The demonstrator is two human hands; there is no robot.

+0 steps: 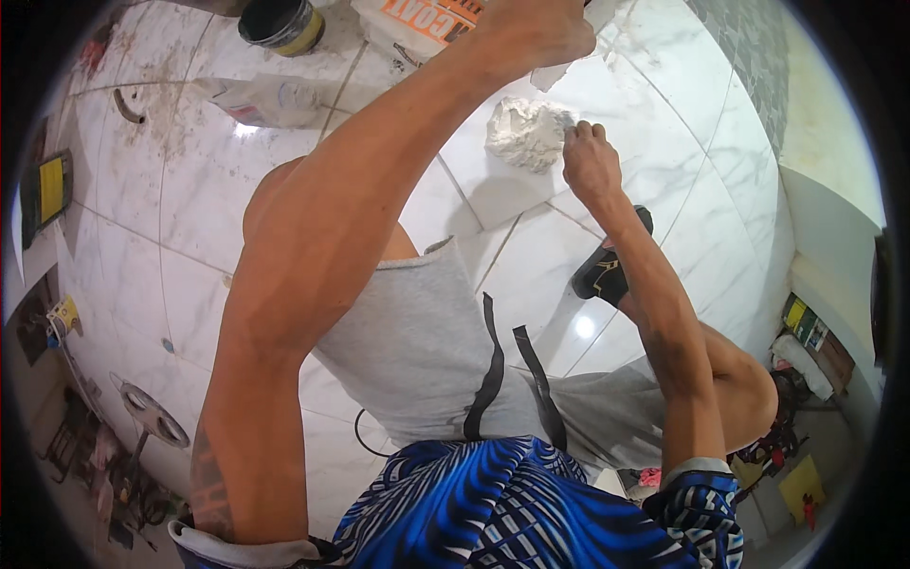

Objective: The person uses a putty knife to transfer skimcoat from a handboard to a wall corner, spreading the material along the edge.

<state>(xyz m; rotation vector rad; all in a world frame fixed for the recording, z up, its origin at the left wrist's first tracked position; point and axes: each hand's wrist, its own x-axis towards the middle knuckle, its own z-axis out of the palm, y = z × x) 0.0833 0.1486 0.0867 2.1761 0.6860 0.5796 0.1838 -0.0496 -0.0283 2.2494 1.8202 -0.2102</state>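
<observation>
Left hand point(561, 36) is hanging curled beyond the white powder heap point(526, 135); the right hand point(591, 163) is bending its fingers narrowly at the heap's right edge. Whether either is gripping anything cannot be told. The heap is lying on the tiled floor point(678, 133), probably for easy reach.

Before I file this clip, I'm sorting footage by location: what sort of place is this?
Probably an indoor room under renovation: a rough white heap, perhaps plaster or filler, lies on the marble-look tiled floor, with a dark bucket and a printed sack nearby.
</observation>
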